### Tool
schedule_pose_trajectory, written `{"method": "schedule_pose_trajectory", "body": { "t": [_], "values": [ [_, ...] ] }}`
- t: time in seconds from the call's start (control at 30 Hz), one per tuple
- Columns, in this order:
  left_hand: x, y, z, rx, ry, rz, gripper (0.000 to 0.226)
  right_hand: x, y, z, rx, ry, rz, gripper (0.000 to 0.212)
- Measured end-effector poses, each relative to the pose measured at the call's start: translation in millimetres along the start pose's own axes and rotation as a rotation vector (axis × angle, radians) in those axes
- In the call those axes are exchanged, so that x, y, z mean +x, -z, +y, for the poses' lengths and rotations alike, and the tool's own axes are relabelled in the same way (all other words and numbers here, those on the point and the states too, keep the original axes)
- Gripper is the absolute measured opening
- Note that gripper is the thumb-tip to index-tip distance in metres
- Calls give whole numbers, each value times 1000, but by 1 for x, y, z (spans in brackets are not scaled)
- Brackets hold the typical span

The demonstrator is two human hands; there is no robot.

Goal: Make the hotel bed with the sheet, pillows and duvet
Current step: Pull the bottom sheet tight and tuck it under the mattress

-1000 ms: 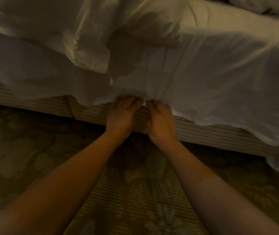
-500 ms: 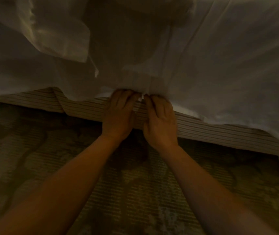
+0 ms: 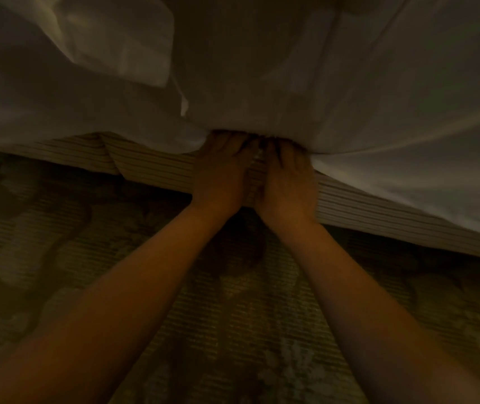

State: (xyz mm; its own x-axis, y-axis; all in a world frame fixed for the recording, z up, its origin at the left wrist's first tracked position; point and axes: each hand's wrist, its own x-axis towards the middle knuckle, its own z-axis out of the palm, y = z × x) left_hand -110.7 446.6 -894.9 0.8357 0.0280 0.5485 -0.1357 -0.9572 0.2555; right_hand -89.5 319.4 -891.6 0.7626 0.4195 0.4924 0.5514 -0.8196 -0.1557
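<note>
The white sheet [image 3: 349, 97] hangs over the side of the bed and fills the top of the head view. It bunches tightly where both hands meet its lower edge. My left hand [image 3: 221, 173] and my right hand [image 3: 286, 182] lie side by side, backs up, against the striped bed base [image 3: 151, 161]. Their fingers reach forward and push the sheet's edge in above the base. The fingertips are hidden under the cloth. Taut creases run from the hands out to the right.
A looser fold of white cloth [image 3: 110, 39] hangs at the upper left. Dim patterned carpet [image 3: 58, 258] covers the floor below the bed. The striped base runs diagonally from left to lower right, with a pleat [image 3: 110, 153] left of my hands.
The view has moved closer and lower to the bed's side. Both hands have pushed further in, and the sheet has drawn tighter around them.
</note>
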Motion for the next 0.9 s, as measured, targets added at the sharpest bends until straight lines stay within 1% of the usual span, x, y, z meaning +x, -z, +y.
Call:
{"method": "schedule_pose_trajectory", "body": {
  "t": [0.07, 0.1, 0.13, 0.2, 0.23, 0.27, 0.33, 0.37, 0.4, 0.47, 0.57, 0.67, 0.8, 0.9],
  "values": [
    [2, 16, 5, 0, 25, -163, 56, -2, -1, -1, -60, 4, -112, 76],
    [2, 26, 6, 12, 41, -289, 57, -3, 1, -2, -66, 10, -170, 81],
    [4, 33, 8, 34, 43, -370, 58, -2, 4, -1, -67, 21, -209, 83],
    [13, 46, 13, 46, 69, -465, 53, 5, 19, -7, -84, -27, -333, 80],
    [22, 53, 14, 33, 114, -517, 47, 12, 30, -12, -83, -85, -449, 79],
    [34, 57, 13, 1, 168, -589, 43, 21, 41, -18, -58, -142, -560, 76],
    [53, 65, 8, -93, 225, -784, 45, 35, 63, -31, -10, -225, -734, 68],
    [56, 72, 5, -131, 222, -875, 46, 38, 76, -37, 17, -259, -784, 66],
    [55, 79, 4, -147, 205, -929, 48, 39, 86, -43, 35, -283, -802, 64],
    [45, 92, -3, -151, 187, -936, 50, 32, 104, -56, 47, -318, -764, 61],
    [24, 118, -18, -74, 121, -900, 50, 19, 114, -82, 98, -341, -704, 58],
    [4, 149, -40, 1, 57, -825, 50, 17, 109, -111, 154, -346, -688, 61],
    [-16, 173, -69, 7, 36, -782, 41, 20, 103, -147, 150, -341, -706, 51],
    [-22, 184, -82, -3, 30, -723, 39, 21, 102, -164, 140, -302, -699, 54]
  ]
}}
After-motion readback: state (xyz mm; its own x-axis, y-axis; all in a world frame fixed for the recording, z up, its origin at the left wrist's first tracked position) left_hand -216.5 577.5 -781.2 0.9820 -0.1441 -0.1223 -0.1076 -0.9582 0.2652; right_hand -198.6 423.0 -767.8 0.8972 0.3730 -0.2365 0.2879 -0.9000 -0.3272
